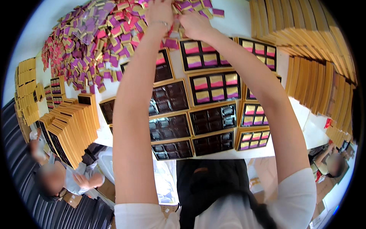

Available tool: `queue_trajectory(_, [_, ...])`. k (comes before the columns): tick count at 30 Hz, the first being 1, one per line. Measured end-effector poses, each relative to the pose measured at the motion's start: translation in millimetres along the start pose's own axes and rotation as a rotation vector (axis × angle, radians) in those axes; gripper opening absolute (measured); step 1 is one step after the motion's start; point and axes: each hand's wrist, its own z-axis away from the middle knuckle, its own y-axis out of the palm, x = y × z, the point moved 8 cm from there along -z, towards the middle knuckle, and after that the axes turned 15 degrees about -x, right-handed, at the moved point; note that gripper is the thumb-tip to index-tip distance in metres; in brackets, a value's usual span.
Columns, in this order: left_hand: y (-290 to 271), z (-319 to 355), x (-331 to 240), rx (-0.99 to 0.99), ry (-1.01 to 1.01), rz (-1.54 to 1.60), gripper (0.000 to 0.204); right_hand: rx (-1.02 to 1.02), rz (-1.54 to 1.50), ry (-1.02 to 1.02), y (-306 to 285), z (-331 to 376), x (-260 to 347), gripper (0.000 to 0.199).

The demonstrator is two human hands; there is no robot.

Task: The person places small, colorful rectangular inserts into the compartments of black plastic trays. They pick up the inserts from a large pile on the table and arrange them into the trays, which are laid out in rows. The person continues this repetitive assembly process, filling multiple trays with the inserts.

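Nearest you, at the table's near edge, lie gold-rimmed trays (173, 149) with dark empty compartments, several in a block, touching edge to edge. To their right sit filled trays (253, 139), each pocket holding a pink-and-gold packet. Your two forearms cross straight over this block and cover parts of the middle and right-hand trays, so you cannot see how full those are.

Left of the trays, a slanted row of gold box lids (72, 128) leans in a stack; taller gold stacks (316, 72) line the right side and run off the top edge. A seated person (57, 179) is below the left stack and another (329, 164) at the lower right, both off the table and well apart from your hands.

Farther out, more filled trays (214, 87) lie just short of the heap of loose pink, purple and gold packets (87, 38), which spreads over the white table (236, 15) to the far left.

Both arms are stretched fully forward. Your left hand (159, 11) and right hand (192, 23) are close together at the heap's near right edge, backs toward you, partly cut off at the top. The fingers curl down among the packets; whether they grip any cannot be told.
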Motion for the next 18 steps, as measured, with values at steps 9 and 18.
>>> queue_trajectory(9, [-21,8,-14,0.234,-0.024,-0.075,0.024,-0.212,-0.503,0.314,-91,66,-13,0.022])
queue_trajectory(18, [-184,203,-78,0.323,-0.755,0.826,0.017,-0.055,-0.737,0.589,-99,295,53,0.016])
